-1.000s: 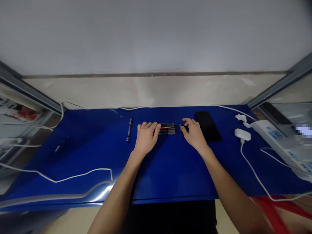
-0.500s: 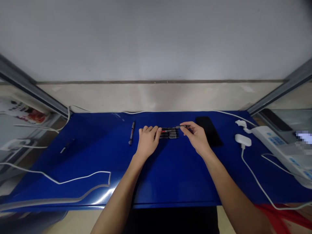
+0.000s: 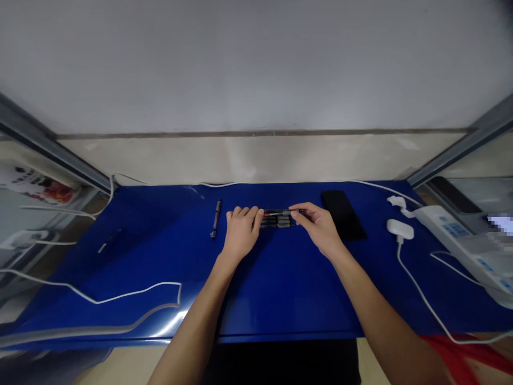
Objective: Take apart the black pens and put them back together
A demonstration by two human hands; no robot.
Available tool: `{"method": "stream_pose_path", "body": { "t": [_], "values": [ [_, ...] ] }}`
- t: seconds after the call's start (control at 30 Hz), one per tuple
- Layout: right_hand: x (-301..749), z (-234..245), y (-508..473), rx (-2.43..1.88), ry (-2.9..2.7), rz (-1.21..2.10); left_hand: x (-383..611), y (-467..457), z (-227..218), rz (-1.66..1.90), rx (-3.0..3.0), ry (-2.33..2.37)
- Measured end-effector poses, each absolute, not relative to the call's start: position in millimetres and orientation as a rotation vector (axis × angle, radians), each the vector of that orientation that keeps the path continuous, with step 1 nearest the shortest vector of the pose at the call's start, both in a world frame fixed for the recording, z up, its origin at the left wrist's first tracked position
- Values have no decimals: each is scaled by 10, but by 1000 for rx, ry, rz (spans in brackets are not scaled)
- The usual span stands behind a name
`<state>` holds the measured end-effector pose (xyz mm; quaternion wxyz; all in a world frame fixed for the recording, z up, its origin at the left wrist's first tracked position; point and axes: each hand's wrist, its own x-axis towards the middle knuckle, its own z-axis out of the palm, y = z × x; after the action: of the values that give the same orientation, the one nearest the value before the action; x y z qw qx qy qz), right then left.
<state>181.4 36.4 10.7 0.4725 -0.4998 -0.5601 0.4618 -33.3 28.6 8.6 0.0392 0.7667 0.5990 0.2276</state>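
Note:
Several dark pens [image 3: 277, 220] lie side by side on the blue table [image 3: 280, 278], between my two hands. My left hand [image 3: 242, 229] is closed around their left ends, its fingers hiding that part. At the other end my right hand [image 3: 316, 223] pinches the tip of the farthest pen between thumb and fingers, close against the row. Another pen [image 3: 216, 218] lies alone to the left of my left hand, pointing away from me. Farther left is a small dark pen-like piece with a white end [image 3: 105, 245].
A black phone [image 3: 343, 215] lies just right of my right hand. A white charger [image 3: 399, 229] with its cable and a white power strip [image 3: 460, 246] are at the right. White cables [image 3: 136, 291] cross the table's left side. A wall [image 3: 256, 158] rises behind.
My right hand has moved slightly left, bringing its pen in against the row. My left hand stays at the row's left end.

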Motion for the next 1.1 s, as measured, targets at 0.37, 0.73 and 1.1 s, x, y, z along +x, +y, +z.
{"method": "stream_pose_path", "body": {
  "t": [0.37,0.73,1.1],
  "values": [
    [1689,111,263,-1446,-1667,970,-172,152,110,645,2475,1511],
    [1810,172,344,-1378,-1545,920,-239,212,132,674,2388,1643],
    [1861,109,380,-1222,-1298,968,-247,208,160,746,2331,1640]
  ]
}}
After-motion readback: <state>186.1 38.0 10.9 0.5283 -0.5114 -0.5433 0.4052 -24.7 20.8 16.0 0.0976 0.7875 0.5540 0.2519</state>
